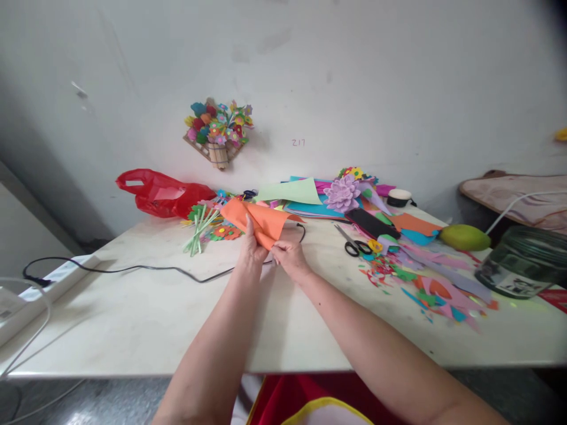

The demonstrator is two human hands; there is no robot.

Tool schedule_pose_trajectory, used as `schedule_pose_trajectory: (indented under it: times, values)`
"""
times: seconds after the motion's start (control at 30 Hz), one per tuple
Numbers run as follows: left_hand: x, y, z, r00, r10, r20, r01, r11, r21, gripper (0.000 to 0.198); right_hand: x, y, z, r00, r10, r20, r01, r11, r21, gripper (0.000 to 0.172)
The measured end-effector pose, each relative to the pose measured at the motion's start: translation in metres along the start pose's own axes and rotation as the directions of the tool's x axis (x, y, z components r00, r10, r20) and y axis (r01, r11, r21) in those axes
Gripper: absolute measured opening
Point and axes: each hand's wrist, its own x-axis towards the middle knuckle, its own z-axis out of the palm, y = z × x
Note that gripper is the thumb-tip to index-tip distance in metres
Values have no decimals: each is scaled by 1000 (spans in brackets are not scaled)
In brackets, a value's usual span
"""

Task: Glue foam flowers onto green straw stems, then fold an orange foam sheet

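An orange sheet [266,219] is curled into a cone shape above the middle of the table, its wide side away from me. My left hand [253,248] is closed around its left side, thumb on top. At the narrow near end, my right hand [289,257] pinches the sheet's edge. Light green strips [198,233] lie left of the sheet, beside flat coloured flower shapes [225,232]. Black-handled scissors [354,243] rest to the right of my hands.
Around the white table [146,319] are a red plastic bag [166,195], a black cable [146,267], a power strip [66,277], a dark phone [372,223], coloured scraps [443,289], a green-yellow fruit [465,237] and a glass jar [522,265]. A flower basket [218,154] hangs on the wall.
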Motion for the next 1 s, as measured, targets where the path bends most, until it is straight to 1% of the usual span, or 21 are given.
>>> schedule_pose_trajectory:
  times: [0.1, 0.2, 0.3, 0.43, 0.53, 0.67, 1.0]
  values:
    - [-2, 0, 1, 998, 18, 58, -17, 1000, -8, 44, -2, -3, 4, 993, 121, -18, -117, 981, 156, 23]
    - [-4, 0, 2, 995, 51, 90, -48, 998, -32, 41, -3, -5, 6, 967, 249, -46, -226, 929, 293, 19]
    - [-5, 0, 4, 991, 90, 101, -85, 995, -49, 39, -3, -6, 6, 944, 325, -57, -281, 882, 378, 15]
    - [-6, -1, 4, 990, 83, 114, -79, 996, -43, 40, -4, -10, 6, 914, 400, -68, -325, 822, 469, 10]
    - [-6, -1, 3, 989, 69, 128, -65, 997, -34, 41, -5, -13, 8, 898, 436, -54, -342, 771, 537, 12]
    - [-6, -2, 3, 989, 82, 124, -80, 997, -19, 39, -6, -13, 8, 891, 454, -10, -357, 713, 603, 12]
    - [-4, -1, 2, 994, 98, 53, -99, 995, 11, 38, -7, -17, 11, 878, 476, 41, -387, 658, 645, 13]
